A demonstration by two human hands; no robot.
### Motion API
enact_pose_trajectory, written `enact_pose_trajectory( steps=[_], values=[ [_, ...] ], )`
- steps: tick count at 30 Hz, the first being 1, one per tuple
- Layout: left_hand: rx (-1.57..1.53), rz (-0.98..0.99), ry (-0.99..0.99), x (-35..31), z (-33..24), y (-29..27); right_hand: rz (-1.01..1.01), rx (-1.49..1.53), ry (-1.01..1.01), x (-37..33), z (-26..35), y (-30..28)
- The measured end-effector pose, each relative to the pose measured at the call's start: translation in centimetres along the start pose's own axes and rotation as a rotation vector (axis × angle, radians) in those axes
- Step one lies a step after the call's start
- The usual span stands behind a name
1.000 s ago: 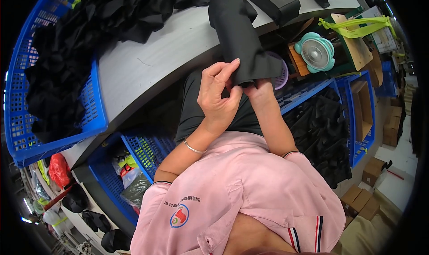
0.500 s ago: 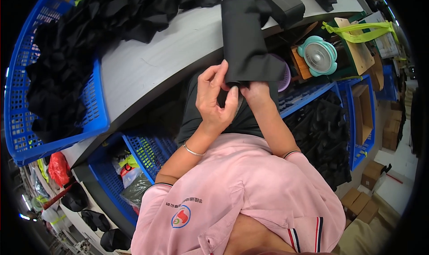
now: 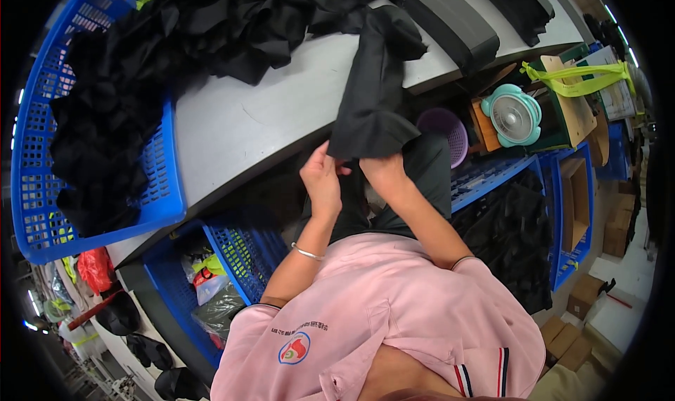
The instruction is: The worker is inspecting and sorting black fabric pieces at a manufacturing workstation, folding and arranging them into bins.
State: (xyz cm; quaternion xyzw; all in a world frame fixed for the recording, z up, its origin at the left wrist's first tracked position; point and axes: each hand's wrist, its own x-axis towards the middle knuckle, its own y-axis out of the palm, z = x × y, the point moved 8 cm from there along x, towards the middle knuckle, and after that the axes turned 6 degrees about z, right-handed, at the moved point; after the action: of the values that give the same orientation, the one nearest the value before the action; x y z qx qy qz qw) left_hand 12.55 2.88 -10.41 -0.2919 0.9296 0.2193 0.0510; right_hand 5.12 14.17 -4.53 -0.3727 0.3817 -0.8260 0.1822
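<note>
A long black cloth piece (image 3: 373, 113) hangs over the table's front edge toward my lap, its upper end crumpled on the tabletop. My left hand (image 3: 323, 183) is at its lower left corner, the fingertips closed on the edge and partly hidden by it. The lower edge of the same cloth is gripped by my right hand (image 3: 383, 176), whose fingers are out of sight beneath the fabric. Loose black cloth pieces (image 3: 211, 32) lie heaped along the back of the table (image 3: 232, 127) and spill into a blue plastic basket (image 3: 165, 190) at the left.
Neat stacks of black cloth (image 3: 453, 28) lie at the back right. Below the table's right side are a purple basket (image 3: 450, 137) and a small teal fan (image 3: 513, 116). A blue crate (image 3: 492, 176) with black cloth stands right of my legs; another crate (image 3: 165, 274) holds bags at the left.
Both hands have come nearer to my body, drawing the cloth's lower end down. The cloth, smooth and rolled before, now hangs narrower and creased. My left fingers have closed at its corner.
</note>
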Motion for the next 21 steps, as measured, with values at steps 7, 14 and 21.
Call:
enact_pose_trajectory(
  steps=[7, 14, 21],
  values=[
    [-0.129, 0.220, -0.116, 0.3, 1.8, 3.0, 0.223, 0.009, 0.172, 3.0, 1.2, -0.8],
    [-0.091, 0.273, -0.178, -0.6, 4.9, 2.4, 0.092, -0.203, 0.021, 4.4, 3.0, -1.0],
    [0.209, 0.001, -0.034, -1.4, 0.8, 0.6, 0.155, -0.215, 0.087, 2.7, -0.5, 2.2]
  ],
)
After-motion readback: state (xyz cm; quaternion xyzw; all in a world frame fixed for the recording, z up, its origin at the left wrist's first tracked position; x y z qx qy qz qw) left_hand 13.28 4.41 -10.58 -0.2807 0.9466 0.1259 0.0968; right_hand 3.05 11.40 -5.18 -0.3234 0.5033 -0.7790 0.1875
